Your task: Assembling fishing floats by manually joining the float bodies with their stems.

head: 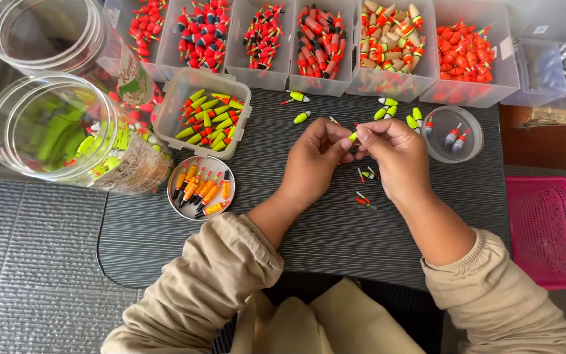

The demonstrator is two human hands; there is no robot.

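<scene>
Counts on the dark mat

Two hands (pixel 316 160) (pixel 394 154) are being seen, six clear bins (pixel 322 82) being ranged along the back, two big plastic jars (pixel 67 131) being kept at the left, one small lidless box (pixel 201 111), two round dishes (pixel 201 187) (pixel 453 134), and one pink basket (pixel 548 229).

The bench (pixel 375 249) is dark grey with fine ribbing. The float (pixel 352 136) pinched between the hands is yellow-green. Loose floats (pixel 301 117) near the bench's far edge are yellow-green with white and red tips. The small tub (pixel 202 113) holds yellow-green floats tipped in orange-red; the round tin (pixel 201 187) holds orange ones with black ends. The far bins (pixel 322 46) are clear, filled mostly with red, some tan and yellow. The basket (pixel 550 229) at the right edge is pink. The sleeves (pixel 198 288) are beige. The jar (pixel 67 131) shows green and yellow inside.
</scene>
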